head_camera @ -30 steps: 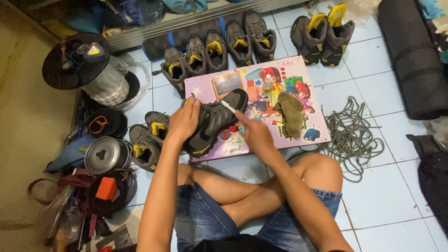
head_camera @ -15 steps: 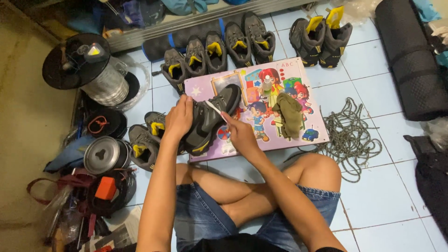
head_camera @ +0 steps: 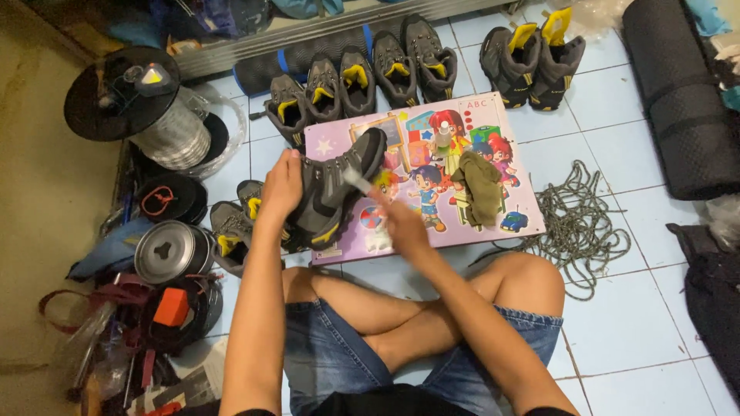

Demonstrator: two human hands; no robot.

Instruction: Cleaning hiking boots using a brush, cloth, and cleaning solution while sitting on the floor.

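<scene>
Pot (head_camera: 163,252): lid on, contents hidden.
Left hand (head_camera: 282,185): clasps grey boot (head_camera: 330,191).
Right hand (head_camera: 404,225): closed on white brush (head_camera: 359,183), blurred.

- Left hand (head_camera: 282,185) grips a grey hiking boot with yellow trim (head_camera: 333,189) over the colourful cartoon-printed board (head_camera: 470,231).
- Right hand (head_camera: 404,226) holds a blurred white brush (head_camera: 358,182) against the boot.
- An olive cloth (head_camera: 479,187) lies on the board.

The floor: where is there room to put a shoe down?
Bare blue tiles lie right of the knee, between the rope pile and the dark bag. The picture board has a free top-left corner. The left side is crowded with a pot, a spool and shoes.
</scene>
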